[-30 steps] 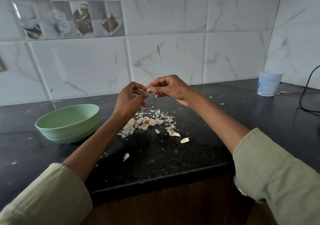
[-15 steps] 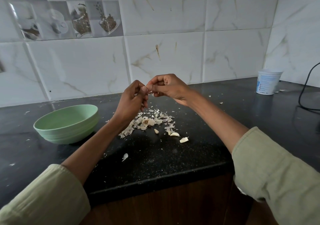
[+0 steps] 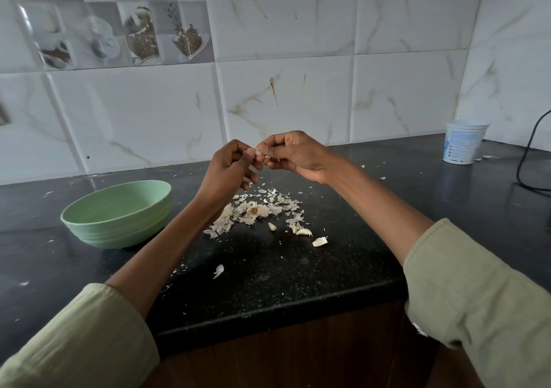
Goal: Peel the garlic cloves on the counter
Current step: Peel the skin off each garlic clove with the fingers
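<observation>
Both hands are raised above the black counter [image 3: 268,283], meeting fingertip to fingertip. Between them is a small pale garlic clove [image 3: 258,151], pinched by my left hand [image 3: 226,172] and my right hand [image 3: 293,155]. Below lies a heap of papery garlic skins [image 3: 256,210] with a dry root stub in its middle. A few loose cloves [image 3: 304,232] lie at the heap's right edge, another clove [image 3: 320,241] just beyond them. A single skin flake [image 3: 218,270] sits nearer the counter's front.
A light green bowl [image 3: 119,213] stands left of the heap, its inside hidden from here. At the back right is a white plastic tub [image 3: 463,143], with a black cable [image 3: 527,161] beside it. Tiled wall behind; the counter's front edge drops near my sleeves.
My hands stay together on the clove with only small finger shifts; the pale clove shows more between the fingertips now. The counter items have not moved.
</observation>
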